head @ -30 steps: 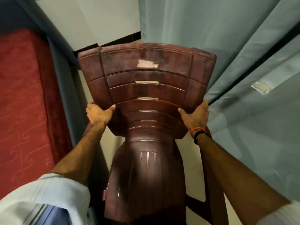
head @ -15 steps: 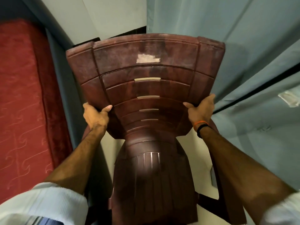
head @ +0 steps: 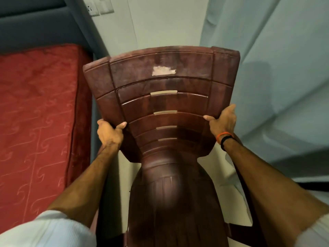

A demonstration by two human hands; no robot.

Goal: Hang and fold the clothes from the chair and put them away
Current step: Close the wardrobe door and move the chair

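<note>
A dark brown plastic chair [head: 163,107] fills the middle of the view, its slatted backrest towards the wall and its seat below me. No clothes lie on it. My left hand [head: 109,133] grips the left edge of the backrest, thumb on the front. My right hand [head: 222,120] grips the right edge in the same way; orange and black bands circle that wrist. The chair's legs are hidden under the seat.
A bed with a red patterned cover [head: 35,113] and a blue-grey headboard [head: 35,29] runs along the left. A pale wall [head: 160,24] with switch plates [head: 101,7] is ahead. Light blue curtains [head: 276,68] hang at the right. A narrow strip of pale floor [head: 124,168] shows beside the chair.
The view has tilted up, showing more wall and the headboard. The chair has shifted nearer the wall between bed and curtain. Both hands keep their hold on the backrest.
</note>
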